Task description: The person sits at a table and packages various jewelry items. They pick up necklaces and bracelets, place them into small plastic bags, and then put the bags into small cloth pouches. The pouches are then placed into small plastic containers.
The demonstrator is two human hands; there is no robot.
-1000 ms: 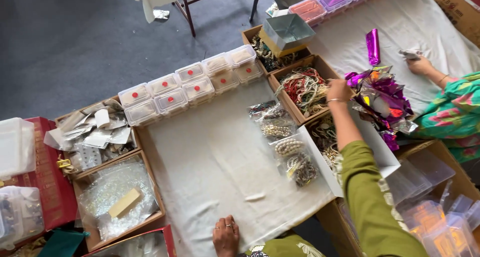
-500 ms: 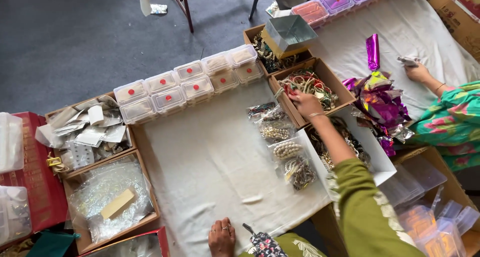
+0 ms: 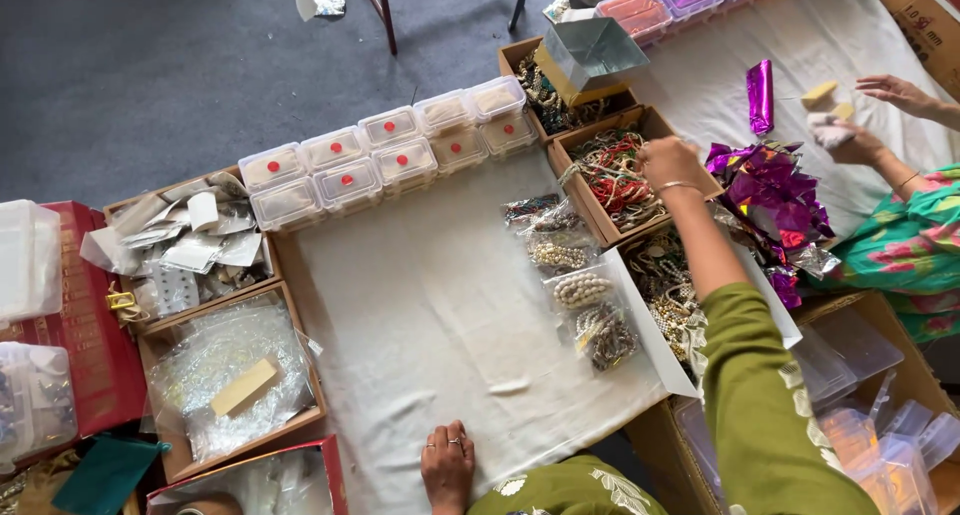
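On a white cloth-covered table [image 3: 420, 315], the right hand [image 3: 668, 163] closes over tangled red-and-green bead strings in a cardboard box [image 3: 612, 175]; left hand [image 3: 447, 467] rests flat, open. Bagged beads [image 3: 578, 291] lie sorted alongside; most strings remain unbagged.

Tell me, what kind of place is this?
Probably a jewellery sorting or packing spot: a cardboard box of beaded necklaces under the right hand, rows of small clear boxes, and bagged beads on a white cloth.
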